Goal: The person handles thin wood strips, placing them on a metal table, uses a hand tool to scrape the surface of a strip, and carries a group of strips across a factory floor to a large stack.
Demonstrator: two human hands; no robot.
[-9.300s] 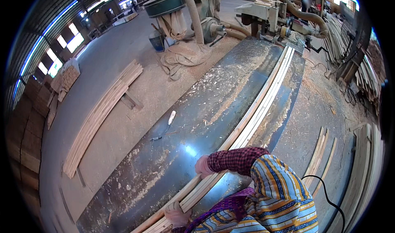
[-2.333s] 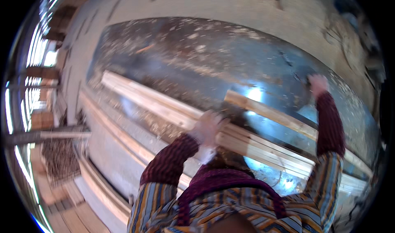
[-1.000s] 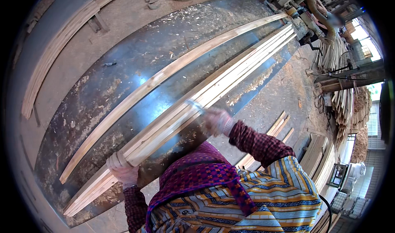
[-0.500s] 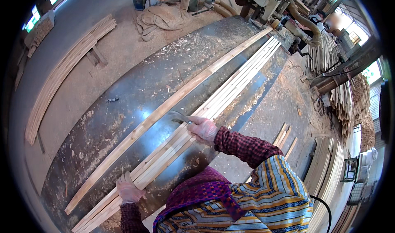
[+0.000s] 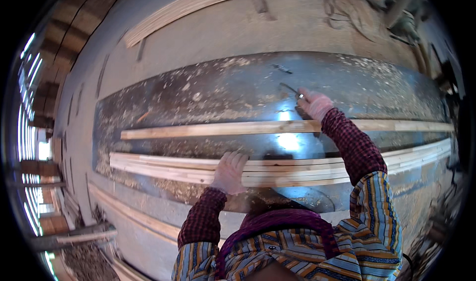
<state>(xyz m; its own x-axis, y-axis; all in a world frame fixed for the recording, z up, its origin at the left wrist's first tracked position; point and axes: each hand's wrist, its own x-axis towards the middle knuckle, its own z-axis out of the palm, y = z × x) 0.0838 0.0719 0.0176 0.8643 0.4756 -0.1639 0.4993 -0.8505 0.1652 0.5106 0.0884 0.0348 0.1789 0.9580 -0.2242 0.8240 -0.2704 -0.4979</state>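
Observation:
Several pale wooden strips [image 5: 292, 172] lie side by side along the near part of a dark metal table. My gloved left hand [image 5: 230, 172] lies flat across them, fingers stretched toward their far edge. A single wooden strip [image 5: 223, 130] lies apart, beyond the group. Past it, my gloved right hand [image 5: 316, 104] is closed on a thin curved metal tool [image 5: 289, 88], whose tip points left. The tool's handle is mostly hidden in the fingers, and its exact kind is unclear. My right forearm crosses above both the single strip and the group.
Wood chips lie scattered over the metal table [image 5: 163, 92]. A small dark object [image 5: 282, 68] rests near its far edge. On the floor beyond is a stack of long strips [image 5: 198, 5]. More boards [image 5: 139, 211] lie at the near left, and a crumpled sack [image 5: 352, 15] at the far right.
My view has swung left, toward the other end of the table. My right hand has left the grouped strips and reached past the single strip with the curved tool. My left hand stays on the group.

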